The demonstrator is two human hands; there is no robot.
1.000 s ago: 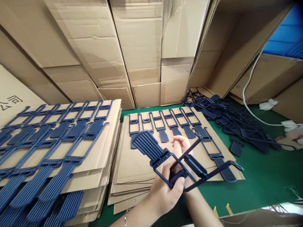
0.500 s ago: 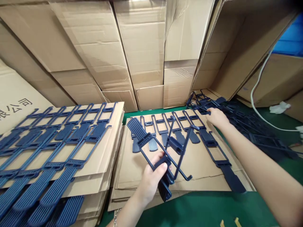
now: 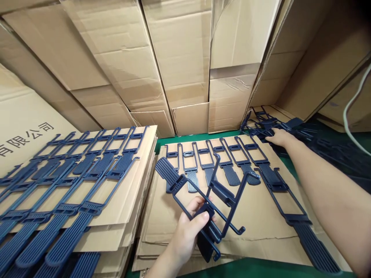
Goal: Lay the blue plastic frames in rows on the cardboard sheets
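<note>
My left hand is closed around dark blue plastic frames, at least two, crossed over one another. A ribbed paddle end points up and left, and hooked arms stick up to the right. My right hand reaches to the back right, its fingers pinched at the edge of a heap of similar frames; its fingertips are partly hidden among them. Below the left hand lies a cardboard sheet with a row of frames along its far edge. One longer frame lies at its right side.
At the left, a cardboard stack bears overlapping rows of frames. Tall cardboard panels stand along the back. A green tabletop shows at the front, and a white cable hangs at the right.
The view has shifted slightly left and closer to the sheet. My left hand still holds the crossed frames, and my right hand remains at the heap.
</note>
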